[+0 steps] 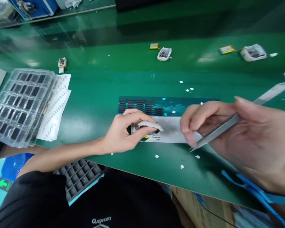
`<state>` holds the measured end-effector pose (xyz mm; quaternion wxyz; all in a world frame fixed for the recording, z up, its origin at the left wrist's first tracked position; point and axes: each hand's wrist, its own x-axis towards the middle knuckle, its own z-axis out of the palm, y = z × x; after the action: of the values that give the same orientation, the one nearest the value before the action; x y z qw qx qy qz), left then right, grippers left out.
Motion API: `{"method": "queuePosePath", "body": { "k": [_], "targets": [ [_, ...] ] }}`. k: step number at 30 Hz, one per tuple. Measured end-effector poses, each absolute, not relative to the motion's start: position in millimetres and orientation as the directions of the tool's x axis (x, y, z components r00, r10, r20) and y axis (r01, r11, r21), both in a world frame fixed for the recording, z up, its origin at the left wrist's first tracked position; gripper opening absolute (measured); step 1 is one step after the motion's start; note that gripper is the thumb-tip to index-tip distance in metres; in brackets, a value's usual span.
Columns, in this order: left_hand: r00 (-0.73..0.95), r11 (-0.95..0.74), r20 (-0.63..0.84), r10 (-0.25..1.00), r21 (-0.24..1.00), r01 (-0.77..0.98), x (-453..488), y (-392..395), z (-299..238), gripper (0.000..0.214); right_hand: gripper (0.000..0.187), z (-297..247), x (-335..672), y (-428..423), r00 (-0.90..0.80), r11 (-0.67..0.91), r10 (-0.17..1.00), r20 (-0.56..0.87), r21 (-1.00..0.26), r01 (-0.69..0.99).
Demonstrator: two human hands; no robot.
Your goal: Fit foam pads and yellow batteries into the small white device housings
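My left hand [123,133] pinches a small white device housing [150,124] between thumb and fingertips, seen nearly edge-on. Its inside is mostly hidden, and a bit of yellow shows below my thumb. In my right hand [254,136] lies a pair of metal tweezers [219,131], with the tips angled down toward the left, apart from the housing. Beneath both hands is a white paper strip [172,131] with print at its left end. Behind it lies a teal sheet [187,104] bearing rows of thin black pieces [137,104].
Several small white tabs [157,156] are scattered on the green table [92,91]. Farther back sit open white housings [164,54] with yellow-edged batteries [154,46]. At left are a clear compartment tray [21,107] and printed white sheets [54,115]. A grey grid tray [79,177] is below the table edge.
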<state>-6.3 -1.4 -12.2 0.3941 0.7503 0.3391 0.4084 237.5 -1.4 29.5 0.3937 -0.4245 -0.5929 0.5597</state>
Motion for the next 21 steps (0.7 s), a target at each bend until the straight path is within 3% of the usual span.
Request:
{"method": "queuePosePath", "body": {
  "k": [3,6,10,15,21],
  "targets": [
    [0.464,-0.481,0.322,0.825,0.832,0.276,-8,6,-21,0.01,0.067,26,241,2,-0.215,0.091,0.976,0.03,-0.955,0.282],
    [0.51,-0.495,0.282,0.813,0.795,0.351,-8,8,-24,0.011,0.066,17,242,4,-0.238,0.048,0.97,-0.056,-0.911,0.409],
    [0.583,-0.547,0.271,0.766,0.751,0.37,-10,7,-20,0.012,0.07,8,242,7,-0.187,0.044,0.981,-0.043,-0.898,0.438],
    [0.66,-0.605,0.265,0.703,0.711,0.359,-13,9,-15,0.012,0.065,9,240,8,-0.135,-0.07,0.982,-0.133,-0.916,0.395],
    [0.664,-0.716,0.375,0.647,0.597,0.36,-12,5,-28,0.018,0.058,6,241,8,-0.135,-0.07,0.982,-0.131,-0.921,0.384]
  ]
}}
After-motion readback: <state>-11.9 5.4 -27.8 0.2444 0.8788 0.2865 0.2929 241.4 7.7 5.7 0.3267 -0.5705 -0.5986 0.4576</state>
